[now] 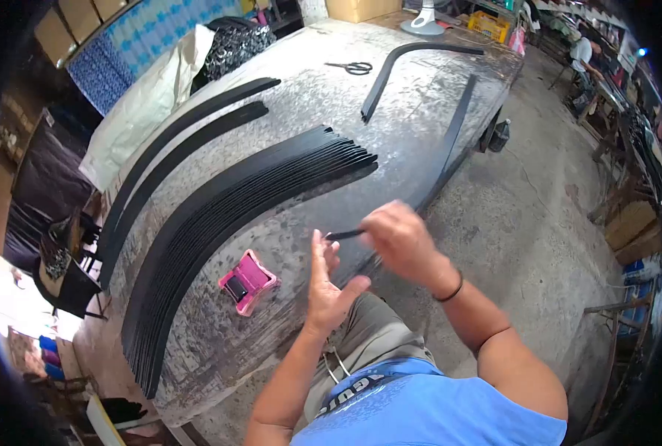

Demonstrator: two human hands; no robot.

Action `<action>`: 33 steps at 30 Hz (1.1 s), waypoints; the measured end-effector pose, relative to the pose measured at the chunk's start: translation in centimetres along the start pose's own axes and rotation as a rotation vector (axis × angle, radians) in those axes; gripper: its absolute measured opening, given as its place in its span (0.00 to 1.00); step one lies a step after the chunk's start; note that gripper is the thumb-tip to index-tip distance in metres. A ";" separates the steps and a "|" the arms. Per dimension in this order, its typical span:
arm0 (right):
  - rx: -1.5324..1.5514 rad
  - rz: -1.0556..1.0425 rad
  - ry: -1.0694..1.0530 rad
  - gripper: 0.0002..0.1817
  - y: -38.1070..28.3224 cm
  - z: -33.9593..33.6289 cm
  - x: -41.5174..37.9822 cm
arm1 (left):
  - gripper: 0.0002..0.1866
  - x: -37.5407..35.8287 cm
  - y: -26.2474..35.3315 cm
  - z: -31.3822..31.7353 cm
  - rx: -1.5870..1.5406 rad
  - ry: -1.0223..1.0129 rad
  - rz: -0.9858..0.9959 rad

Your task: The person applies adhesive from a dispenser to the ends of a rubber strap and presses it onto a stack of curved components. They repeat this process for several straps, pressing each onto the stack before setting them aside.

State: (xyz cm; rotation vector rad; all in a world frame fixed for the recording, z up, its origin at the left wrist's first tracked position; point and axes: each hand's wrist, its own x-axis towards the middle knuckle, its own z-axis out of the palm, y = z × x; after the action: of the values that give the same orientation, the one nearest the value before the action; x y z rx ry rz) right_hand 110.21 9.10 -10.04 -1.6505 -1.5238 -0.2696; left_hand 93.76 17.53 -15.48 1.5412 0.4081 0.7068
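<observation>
At a worn worktable [420, 97], we pinch the near end of a long black strip [450, 141] in our closed right hand [399, 239], our left hand [329, 286] open, palm up, just beside it. We judge the strip is being handled singly; next comes a steady left-hand grasp. A stack of strips [219, 223] lies beside.

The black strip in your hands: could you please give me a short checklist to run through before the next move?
1. Right hand grips the black strip: ok.
2. Left hand on the strip: not ok; open, palm up, beside it.
3. Strip lies free along the table edge, nothing on it: ok.
4. Stack of strips apart from the hands: ok.
5. Pink case away from the strip: ok.
6. Scissors within reach: not ok; at the far end.
</observation>
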 end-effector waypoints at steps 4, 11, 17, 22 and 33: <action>0.129 -0.154 -0.068 0.09 -6.2 -0.7 0.4 | 0.49 -1.0 0.1 1.1 -0.243 -0.198 0.099; 0.458 0.015 0.384 0.07 -9.3 -8.4 6.7 | 0.33 -8.2 3.9 2.8 -0.150 -0.283 0.160; 0.461 -0.344 0.530 0.12 -11.4 -8.7 8.9 | 0.44 -5.5 8.2 5.2 -0.116 -0.206 0.113; 0.531 -0.196 0.815 0.22 -14.1 -14.8 13.6 | 0.40 -8.7 8.9 3.1 0.300 -0.123 0.280; 0.070 0.152 0.874 0.16 10.2 -30.8 18.1 | 0.32 -22.2 9.7 -14.9 0.779 0.159 -0.016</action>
State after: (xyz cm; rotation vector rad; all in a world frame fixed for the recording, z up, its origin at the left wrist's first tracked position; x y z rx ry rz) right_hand 135.19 1.75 16.46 -1.3073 -0.7329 -0.7312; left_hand 66.05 13.58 -10.44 2.2086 0.8861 0.6960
